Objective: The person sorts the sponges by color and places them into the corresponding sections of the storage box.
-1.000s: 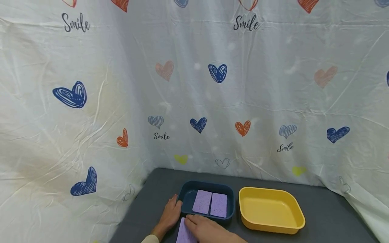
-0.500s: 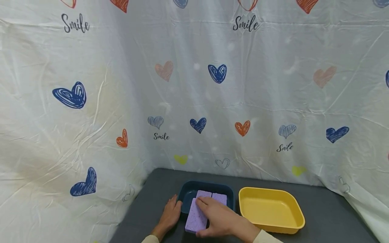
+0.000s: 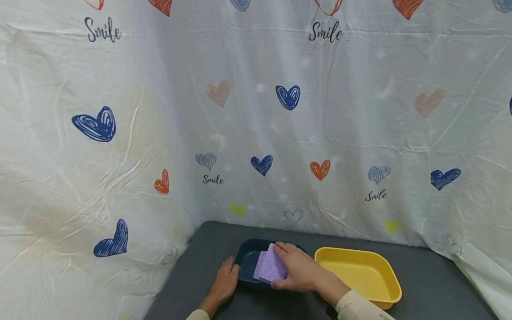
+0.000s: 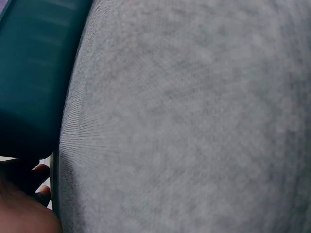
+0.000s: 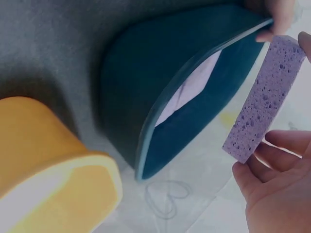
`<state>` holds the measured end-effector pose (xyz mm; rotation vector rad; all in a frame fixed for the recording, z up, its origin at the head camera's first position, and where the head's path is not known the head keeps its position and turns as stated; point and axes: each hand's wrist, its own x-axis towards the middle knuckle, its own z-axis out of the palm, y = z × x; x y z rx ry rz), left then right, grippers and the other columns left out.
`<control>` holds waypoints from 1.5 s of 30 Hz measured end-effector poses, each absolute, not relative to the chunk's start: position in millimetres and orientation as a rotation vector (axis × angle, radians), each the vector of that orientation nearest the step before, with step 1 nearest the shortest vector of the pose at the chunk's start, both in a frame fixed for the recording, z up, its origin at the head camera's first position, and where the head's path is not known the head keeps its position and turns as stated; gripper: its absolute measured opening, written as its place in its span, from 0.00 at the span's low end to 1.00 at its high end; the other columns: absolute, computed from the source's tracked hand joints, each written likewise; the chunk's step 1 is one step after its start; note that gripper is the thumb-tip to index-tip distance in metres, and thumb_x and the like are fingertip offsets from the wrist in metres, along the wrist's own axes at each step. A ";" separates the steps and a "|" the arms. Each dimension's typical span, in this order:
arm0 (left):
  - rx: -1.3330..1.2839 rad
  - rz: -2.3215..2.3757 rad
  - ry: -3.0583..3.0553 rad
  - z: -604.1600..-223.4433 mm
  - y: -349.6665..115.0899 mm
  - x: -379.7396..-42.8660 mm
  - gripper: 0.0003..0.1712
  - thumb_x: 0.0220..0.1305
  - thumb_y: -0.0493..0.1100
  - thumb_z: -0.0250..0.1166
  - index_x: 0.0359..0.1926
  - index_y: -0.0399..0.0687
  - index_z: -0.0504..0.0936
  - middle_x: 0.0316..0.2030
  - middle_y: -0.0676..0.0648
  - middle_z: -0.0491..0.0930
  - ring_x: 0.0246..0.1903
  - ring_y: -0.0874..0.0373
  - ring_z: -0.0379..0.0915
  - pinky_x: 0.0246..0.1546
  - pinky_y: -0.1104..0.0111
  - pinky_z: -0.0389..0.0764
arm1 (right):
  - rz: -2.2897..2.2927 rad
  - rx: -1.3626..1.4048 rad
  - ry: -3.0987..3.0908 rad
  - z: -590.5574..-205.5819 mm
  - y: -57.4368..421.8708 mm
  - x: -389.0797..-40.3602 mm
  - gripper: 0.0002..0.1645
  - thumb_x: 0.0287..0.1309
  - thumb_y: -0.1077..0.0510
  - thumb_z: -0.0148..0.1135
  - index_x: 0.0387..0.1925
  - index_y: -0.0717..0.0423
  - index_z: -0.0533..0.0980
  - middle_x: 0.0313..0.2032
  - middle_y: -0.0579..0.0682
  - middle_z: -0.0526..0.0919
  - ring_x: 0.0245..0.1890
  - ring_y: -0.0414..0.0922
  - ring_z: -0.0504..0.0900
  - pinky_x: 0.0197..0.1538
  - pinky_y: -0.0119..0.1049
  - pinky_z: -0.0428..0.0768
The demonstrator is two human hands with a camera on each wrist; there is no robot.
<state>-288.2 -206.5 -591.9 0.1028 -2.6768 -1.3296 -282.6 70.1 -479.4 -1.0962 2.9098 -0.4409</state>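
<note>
In the head view, a purple sponge (image 3: 272,266) is held above the dark blue tray (image 3: 247,262) by my right hand (image 3: 302,269). The right wrist view shows this pored sponge (image 5: 265,99) edge-on between the thumb and fingers, tilted and apart from the tray. Another purple sponge (image 3: 259,263) lies in the tray, mostly hidden behind the held one; the right hand covers the tray's right part. My left hand (image 3: 225,280) holds the tray's left side, thumb at the rim and fingers along the outer wall. In the left wrist view, its fingers (image 4: 41,191) show by the tray corner.
A yellow tray (image 3: 360,271) stands just right of the blue one, partly behind my right forearm. Both trays are on a dark grey tabletop (image 3: 432,275). A white curtain (image 3: 352,111) printed with hearts hangs behind and to the left.
My right hand has lifted the sponge from the table in front of the blue tray and carried it forward and right, over the tray. The left hand has stayed at the tray's side.
</note>
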 end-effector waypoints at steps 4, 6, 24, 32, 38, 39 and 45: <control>0.097 -1.330 -2.664 -592.4 -206.4 -287.6 0.36 0.78 0.47 0.49 0.74 0.21 0.71 0.75 0.21 0.68 0.78 0.19 0.56 0.79 0.30 0.57 | -0.461 -1.075 2.910 -482.8 73.1 -289.0 0.61 0.58 0.30 0.75 0.84 0.54 0.65 0.82 0.54 0.68 0.77 0.55 0.72 0.80 0.58 0.71; 0.107 -1.342 -2.665 -591.6 -206.1 -287.1 0.36 0.78 0.47 0.49 0.74 0.22 0.71 0.76 0.22 0.67 0.79 0.20 0.55 0.80 0.31 0.55 | -0.465 -1.076 2.902 -484.7 73.4 -292.8 0.61 0.59 0.30 0.75 0.84 0.55 0.65 0.82 0.56 0.68 0.78 0.56 0.72 0.80 0.59 0.71; 0.103 -1.345 -2.640 -615.1 -210.4 -301.8 0.45 0.75 0.59 0.47 0.75 0.25 0.71 0.78 0.26 0.67 0.81 0.24 0.55 0.82 0.33 0.53 | -0.552 -1.018 2.821 -509.0 72.6 -314.4 0.58 0.61 0.34 0.75 0.83 0.56 0.66 0.83 0.56 0.67 0.80 0.58 0.70 0.81 0.61 0.68; 0.112 -1.334 -2.660 -592.2 -204.6 -288.0 0.36 0.77 0.46 0.49 0.74 0.22 0.71 0.77 0.23 0.68 0.80 0.22 0.56 0.81 0.32 0.56 | -0.522 -0.990 2.789 -517.0 72.3 -318.1 0.55 0.62 0.36 0.76 0.82 0.55 0.67 0.83 0.57 0.67 0.81 0.58 0.69 0.82 0.60 0.67; 0.106 -1.321 -2.686 -592.2 -205.2 -287.0 0.35 0.79 0.46 0.49 0.74 0.22 0.71 0.77 0.23 0.67 0.80 0.21 0.55 0.80 0.31 0.56 | -0.519 -1.009 2.766 -526.7 73.5 -322.4 0.54 0.63 0.36 0.75 0.82 0.55 0.68 0.83 0.57 0.66 0.81 0.58 0.68 0.83 0.59 0.66; 0.107 -1.327 -2.681 -592.6 -205.2 -287.4 0.35 0.79 0.46 0.49 0.74 0.22 0.71 0.77 0.24 0.67 0.80 0.21 0.55 0.81 0.31 0.55 | -0.516 -1.012 2.767 -527.8 73.4 -322.9 0.54 0.63 0.36 0.75 0.82 0.55 0.68 0.83 0.57 0.66 0.82 0.58 0.68 0.83 0.59 0.65; 0.118 -1.344 -2.640 -604.8 -207.4 -294.4 0.39 0.77 0.51 0.48 0.75 0.25 0.71 0.78 0.26 0.68 0.80 0.24 0.56 0.82 0.33 0.54 | -0.529 -1.014 2.769 -528.9 73.9 -323.3 0.53 0.63 0.36 0.75 0.82 0.54 0.69 0.83 0.57 0.66 0.81 0.58 0.68 0.82 0.60 0.66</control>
